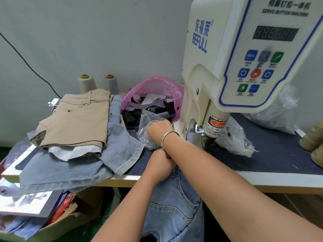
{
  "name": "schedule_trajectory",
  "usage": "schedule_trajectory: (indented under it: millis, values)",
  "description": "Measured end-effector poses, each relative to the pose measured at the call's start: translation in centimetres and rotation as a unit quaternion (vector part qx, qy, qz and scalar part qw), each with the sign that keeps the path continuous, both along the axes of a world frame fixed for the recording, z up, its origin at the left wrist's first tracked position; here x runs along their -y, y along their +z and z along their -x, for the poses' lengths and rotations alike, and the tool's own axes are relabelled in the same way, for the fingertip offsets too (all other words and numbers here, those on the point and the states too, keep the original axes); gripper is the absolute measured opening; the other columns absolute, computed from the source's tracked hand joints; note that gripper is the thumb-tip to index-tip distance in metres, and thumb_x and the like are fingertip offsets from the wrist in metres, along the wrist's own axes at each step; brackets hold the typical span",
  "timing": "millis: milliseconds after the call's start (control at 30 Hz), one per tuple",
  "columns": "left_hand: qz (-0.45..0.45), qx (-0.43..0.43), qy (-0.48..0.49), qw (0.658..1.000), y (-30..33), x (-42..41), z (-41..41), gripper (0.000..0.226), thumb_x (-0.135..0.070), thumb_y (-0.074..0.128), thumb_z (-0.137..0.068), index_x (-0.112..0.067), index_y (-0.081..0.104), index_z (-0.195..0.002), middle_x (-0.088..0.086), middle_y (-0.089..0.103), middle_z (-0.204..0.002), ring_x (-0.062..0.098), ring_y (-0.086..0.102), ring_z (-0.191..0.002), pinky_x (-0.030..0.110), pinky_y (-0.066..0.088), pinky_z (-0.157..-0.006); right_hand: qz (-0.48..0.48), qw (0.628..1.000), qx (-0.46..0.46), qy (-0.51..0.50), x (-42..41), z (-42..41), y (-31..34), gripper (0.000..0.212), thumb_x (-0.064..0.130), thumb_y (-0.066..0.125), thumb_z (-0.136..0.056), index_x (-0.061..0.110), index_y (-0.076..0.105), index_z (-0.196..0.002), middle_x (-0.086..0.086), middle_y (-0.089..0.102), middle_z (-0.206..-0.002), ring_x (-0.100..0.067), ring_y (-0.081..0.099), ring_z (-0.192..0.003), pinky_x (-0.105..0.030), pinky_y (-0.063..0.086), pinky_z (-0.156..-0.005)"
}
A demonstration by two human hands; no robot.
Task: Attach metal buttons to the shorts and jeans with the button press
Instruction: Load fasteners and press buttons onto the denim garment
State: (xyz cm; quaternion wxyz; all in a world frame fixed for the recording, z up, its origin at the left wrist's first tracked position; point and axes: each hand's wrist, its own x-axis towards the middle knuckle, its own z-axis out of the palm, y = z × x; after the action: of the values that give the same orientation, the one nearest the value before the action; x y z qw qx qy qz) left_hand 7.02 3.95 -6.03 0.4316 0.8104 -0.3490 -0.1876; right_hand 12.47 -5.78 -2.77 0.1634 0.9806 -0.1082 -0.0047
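Pale grey walls back a garment workbench topped with a dark blue mat, where a cream servo button press stands at the right, its ram housing and warning label dropping toward the mat.

From the head camera, the only view, a person's right hand, a metal bangle on the wrist, reaches across the body into a clear plastic bag just left of the press; the fingers curl into the film, and whether they have pinched a button cannot be told. The left hand, crossed under the right forearm, grips the waistband of a pair of blue jeans at the bench's front edge. The jeans hang from that hand below the table, long axis running down toward the floor, waistband uppermost and pointing at the press.

To the left, tan shorts lie folded on a heap of light denim, with small metal studs showing on the tan cloth. Behind sit two thread cones and a pink bag of fabric scraps.

Judged from here, the step is fetching a button: take one piece only, keep the waistband flat and steady with the left hand, and keep fingers clear of the ram.
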Motion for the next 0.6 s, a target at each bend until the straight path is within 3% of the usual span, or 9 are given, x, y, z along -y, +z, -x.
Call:
schedule_trajectory:
  millis: [133, 333, 400, 467, 600]
  values:
    - [-0.008, 0.005, -0.006, 1.0, 0.0, 0.0, 0.0, 0.029, -0.004, 0.052, -0.084, -0.019, 0.047, -0.06, -0.004, 0.049, -0.055, 0.01, 0.037, -0.05, 0.015, 0.03, -0.038, 0.006, 1.0, -0.004, 0.014, -0.3, 0.1, 0.1, 0.032, 0.028, 0.055, -0.087, 0.019, 0.06, -0.117, -0.004, 0.058, -0.119, -0.022, 0.058, -0.107, -0.039, 0.047, -0.078]
    - [0.017, -0.02, -0.025, 0.999, -0.1, -0.2, 0.0, 0.024, -0.011, 0.057, -0.082, -0.012, 0.05, -0.059, 0.002, 0.051, -0.055, 0.011, 0.034, -0.05, 0.027, 0.027, -0.048, -0.024, 0.993, 0.112, 0.002, 0.1, 1.2, -0.1, 0.035, 0.003, 0.046, -0.091, -0.001, 0.051, -0.126, -0.009, 0.064, -0.115, -0.026, 0.063, -0.102, -0.031, 0.037, -0.065]
    - [0.029, -0.018, -0.031, 0.999, -0.1, -0.2, 0.1, 0.026, -0.012, 0.058, -0.082, -0.006, 0.049, -0.058, 0.003, 0.048, -0.054, 0.011, 0.031, -0.049, 0.028, 0.026, -0.05, -0.072, 0.987, 0.143, -0.022, 0.3, 1.8, -0.2, 0.033, 0.003, 0.045, -0.092, 0.001, 0.051, -0.124, -0.008, 0.066, -0.111, -0.027, 0.064, -0.099, -0.031, 0.037, -0.064]
    - [0.039, -0.016, -0.034, 0.999, -0.3, -0.2, 0.1, 0.029, -0.011, 0.059, -0.082, -0.003, 0.047, -0.057, 0.001, 0.045, -0.051, 0.011, 0.03, -0.05, 0.029, 0.025, -0.051, -0.16, 0.97, 0.174, -0.045, 0.4, 2.6, -0.1, 0.021, 0.009, 0.046, -0.093, 0.009, 0.058, -0.11, -0.007, 0.066, -0.105, -0.028, 0.063, -0.095, -0.03, 0.038, -0.065]
    - [0.072, -0.034, -0.041, 0.996, -0.5, -0.4, 0.1, 0.025, -0.014, 0.064, -0.08, -0.006, 0.054, -0.058, -0.003, 0.053, -0.048, 0.007, 0.036, -0.047, 0.027, 0.031, -0.05, -0.344, 0.891, 0.295, -0.025, -0.5, 5.3, 0.8, 0.01, 0.012, 0.054, -0.09, 0.008, 0.062, -0.094, -0.007, 0.067, -0.092, -0.024, 0.061, -0.084, -0.029, 0.044, -0.07]
